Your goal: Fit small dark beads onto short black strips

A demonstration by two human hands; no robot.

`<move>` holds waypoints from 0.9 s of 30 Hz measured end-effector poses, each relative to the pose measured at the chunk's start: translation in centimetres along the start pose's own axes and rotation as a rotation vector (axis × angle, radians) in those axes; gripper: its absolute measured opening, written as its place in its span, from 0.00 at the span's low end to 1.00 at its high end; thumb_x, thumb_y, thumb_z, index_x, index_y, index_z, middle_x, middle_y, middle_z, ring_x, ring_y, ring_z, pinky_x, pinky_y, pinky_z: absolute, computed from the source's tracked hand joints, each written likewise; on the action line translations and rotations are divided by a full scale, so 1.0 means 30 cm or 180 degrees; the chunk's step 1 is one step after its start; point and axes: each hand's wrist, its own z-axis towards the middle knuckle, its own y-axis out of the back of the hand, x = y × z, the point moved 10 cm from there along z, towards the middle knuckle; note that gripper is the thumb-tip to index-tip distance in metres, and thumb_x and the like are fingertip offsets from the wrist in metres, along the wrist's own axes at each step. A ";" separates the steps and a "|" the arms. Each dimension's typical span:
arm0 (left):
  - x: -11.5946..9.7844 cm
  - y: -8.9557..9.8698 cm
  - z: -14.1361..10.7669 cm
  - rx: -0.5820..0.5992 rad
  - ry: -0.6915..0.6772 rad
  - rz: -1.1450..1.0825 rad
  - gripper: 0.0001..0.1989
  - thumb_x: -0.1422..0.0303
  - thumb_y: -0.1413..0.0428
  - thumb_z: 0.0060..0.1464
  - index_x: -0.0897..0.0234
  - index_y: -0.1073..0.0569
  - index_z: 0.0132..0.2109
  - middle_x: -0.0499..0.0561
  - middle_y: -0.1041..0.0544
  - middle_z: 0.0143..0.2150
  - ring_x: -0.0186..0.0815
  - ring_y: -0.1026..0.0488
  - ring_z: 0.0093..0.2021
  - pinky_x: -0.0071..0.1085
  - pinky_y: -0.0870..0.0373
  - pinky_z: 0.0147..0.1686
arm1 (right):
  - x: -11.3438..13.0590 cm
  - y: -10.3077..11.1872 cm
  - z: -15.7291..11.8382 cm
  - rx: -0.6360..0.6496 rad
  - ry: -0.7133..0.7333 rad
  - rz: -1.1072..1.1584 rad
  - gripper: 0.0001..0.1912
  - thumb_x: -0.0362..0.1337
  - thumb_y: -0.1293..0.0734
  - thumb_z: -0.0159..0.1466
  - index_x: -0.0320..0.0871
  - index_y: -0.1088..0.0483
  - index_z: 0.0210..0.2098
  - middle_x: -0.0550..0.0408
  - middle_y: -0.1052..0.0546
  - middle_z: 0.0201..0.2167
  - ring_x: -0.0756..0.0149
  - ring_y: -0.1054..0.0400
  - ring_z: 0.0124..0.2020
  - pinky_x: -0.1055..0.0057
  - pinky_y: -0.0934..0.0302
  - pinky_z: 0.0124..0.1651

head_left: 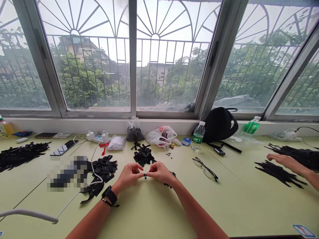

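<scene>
My left hand (129, 176), with a black watch on the wrist, pinches one end of a small black strip (145, 175) low over the table. At its other end, the fingertips of my right hand (160, 172) are closed on the same strip. A tiny dark round piece (145, 178) shows just below it. Beyond my hands lies a pile of short black strips (144, 154). Several small black pieces (173, 174) lie beside my right hand, partly hidden by it. Another heap of black strips (106, 167) is to the left.
A white cable (93, 159) runs over the left heap. Glasses (205, 169), a water bottle (197, 136), a white plastic bag (161, 136) and a black bag (219, 124) stand or lie toward the window. At right, another person's hand (286, 162) reaches over black strips (279, 172).
</scene>
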 end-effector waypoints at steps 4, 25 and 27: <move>0.006 -0.011 -0.002 0.0072 -0.0113 0.0125 0.14 0.62 0.34 0.49 0.67 0.20 0.38 0.44 0.30 0.21 0.28 0.39 0.22 0.24 0.47 0.23 | 0.002 0.002 -0.002 -0.0058 0.0028 -0.0123 0.10 0.39 0.27 0.52 0.40 0.28 0.21 0.58 0.29 0.19 0.70 0.38 0.24 0.74 0.50 0.26; 0.002 -0.020 -0.005 0.0087 -0.0145 0.0351 0.10 0.69 0.39 0.45 0.67 0.19 0.38 0.45 0.28 0.23 0.31 0.35 0.23 0.26 0.46 0.24 | -0.017 -0.020 0.004 0.0067 -0.0051 -0.0218 0.02 0.32 0.31 0.49 0.40 0.26 0.21 0.59 0.28 0.18 0.70 0.36 0.23 0.75 0.48 0.26; -0.005 -0.020 -0.008 0.0096 -0.0160 0.0413 0.11 0.69 0.39 0.45 0.67 0.19 0.38 0.45 0.27 0.23 0.31 0.35 0.24 0.26 0.45 0.24 | -0.019 -0.021 0.005 0.0073 -0.0063 -0.0240 0.02 0.32 0.31 0.49 0.40 0.26 0.21 0.59 0.27 0.18 0.70 0.36 0.23 0.75 0.48 0.26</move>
